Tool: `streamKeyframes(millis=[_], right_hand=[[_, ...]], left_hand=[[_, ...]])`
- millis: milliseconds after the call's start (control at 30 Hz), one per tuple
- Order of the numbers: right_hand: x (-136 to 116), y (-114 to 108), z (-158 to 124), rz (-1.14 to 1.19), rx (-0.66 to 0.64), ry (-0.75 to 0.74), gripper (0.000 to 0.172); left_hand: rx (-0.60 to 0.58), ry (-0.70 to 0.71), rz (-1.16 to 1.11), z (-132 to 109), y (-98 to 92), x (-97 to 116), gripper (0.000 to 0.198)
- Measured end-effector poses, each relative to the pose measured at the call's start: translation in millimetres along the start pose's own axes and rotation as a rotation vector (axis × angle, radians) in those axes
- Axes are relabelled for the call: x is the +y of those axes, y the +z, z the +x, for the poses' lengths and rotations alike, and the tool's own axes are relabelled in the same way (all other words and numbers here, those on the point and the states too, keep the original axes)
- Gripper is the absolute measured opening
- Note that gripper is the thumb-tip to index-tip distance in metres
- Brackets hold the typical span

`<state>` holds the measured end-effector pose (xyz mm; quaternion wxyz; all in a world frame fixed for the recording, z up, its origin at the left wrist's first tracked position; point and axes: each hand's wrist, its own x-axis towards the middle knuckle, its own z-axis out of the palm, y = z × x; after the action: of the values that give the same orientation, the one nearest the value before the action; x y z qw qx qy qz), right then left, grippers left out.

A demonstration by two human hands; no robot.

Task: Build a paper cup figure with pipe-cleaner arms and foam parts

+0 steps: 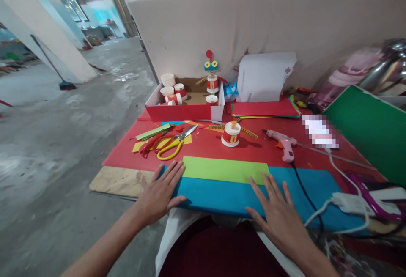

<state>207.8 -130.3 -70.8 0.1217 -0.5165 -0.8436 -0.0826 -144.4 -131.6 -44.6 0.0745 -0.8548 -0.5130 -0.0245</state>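
We see the left hand (160, 194) and right hand (279, 218) flat, fingers spread, holding nothing, apparently pressing blue paper (234, 194); green strip (225, 169) just beyond.

Both hands lie flat on the near sheet of paper (241, 194), the left hand (160, 194) at its left end, the right hand (279, 213) further right. A smaller sheet (225, 169) lies on it between them. Behind stand a paper cup (231, 134), scissors (173, 141) to its left, a glue gun (283, 143) to its right. Further back is an open box (187, 110) holding cups (173, 91).
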Motion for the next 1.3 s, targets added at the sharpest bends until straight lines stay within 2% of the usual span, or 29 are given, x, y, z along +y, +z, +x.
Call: streamKeyframes(millis=[67, 133, 200, 300, 367, 433, 533, 633, 700, 800, 867, 933, 1000, 1033, 1133, 1300], right_hand=[[2.4, 0.5, -3.2, 0.012, -0.005, 0.011, 0.069], [2.0, 0.9, -4.0, 0.023, -0.009, 0.015, 0.069], [0.5, 0.6, -3.9, 0.027, -0.005, 0.02, 0.069], [-1.1, 0.0, -5.2, 0.04, -0.007, 0.037, 0.067], [-1.3, 0.1, -7.7, 0.063, -0.014, 0.052, 0.065], [-1.3, -0.2, -10.3, 0.101, -0.019, 0.058, 0.062], [-2.4, -4.9, -10.7, 0.208, 0.019, 0.105, 0.056], [-4.3, -15.4, -4.2, 0.388, 0.141, 0.245, 0.056], [-5.7, -22.5, 3.7, 0.533, 0.25, 0.368, 0.06], [-9.4, -28.1, 20.1, 0.867, 0.35, 0.578, 0.072], [-14.6, -28.4, 34.2, 1.176, 0.292, 0.688, 0.075], [-21.5, -27.2, 50.3, 1.441, 0.157, 0.752, 0.07], [-28.1, -25.7, 67.0, 1.582, 0.073, 0.786, 0.06], [-30.5, -25.0, 74.8, 1.617, 0.071, 0.796, 0.055], [-32.7, -24.1, 94.2, 1.665, 0.146, 0.802, 0.047], [-26.9, -27.0, 109.7, 1.682, 0.193, 0.803, 0.047]], left_hand=[[0.001, -0.067, -0.013, 13.4, -9.7, 1.5, 0.067], [-0.014, -0.128, -0.054, 39.1, -20.4, 9.3, 0.058], [-0.088, -0.086, -0.143, 70.7, -28.8, 20.6, 0.055], [-0.251, -0.028, -0.197, 112.5, -34.7, 36.7, 0.064], [-0.31, 0.004, -0.193, 129.6, -35.8, 43.3, 0.068], [-0.345, 0.041, -0.205, 138.2, -36.2, 45.8, 0.063], [-0.408, 0.067, -0.292, 140.7, -36.8, 43.3, 0.039], [-0.476, 0.099, -0.486, 136.0, -37.8, 35.1, 0.01], [-0.492, 0.068, -0.688, 128.9, -39.1, 29.0, 0.016], [-0.489, -0.149, -1.136, 113.3, -41.8, 27.5, 0.023], [-0.476, -0.35, -1.455, 102.1, -43.3, 35.4, 0.032], [-0.433, -0.524, -1.676, 93.3, -43.3, 49.9, 0.045], [-0.368, -0.617, -1.8, 88.0, -41.5, 67.3, 0.051], [-0.337, -0.634, -1.841, 86.7, -40.2, 75.7, 0.052], [-0.27, -0.638, -1.922, 86.3, -36.1, 94.8, 0.053], [-0.226, -0.609, -1.943, 88.1, -34.1, 103.3, 0.056]])
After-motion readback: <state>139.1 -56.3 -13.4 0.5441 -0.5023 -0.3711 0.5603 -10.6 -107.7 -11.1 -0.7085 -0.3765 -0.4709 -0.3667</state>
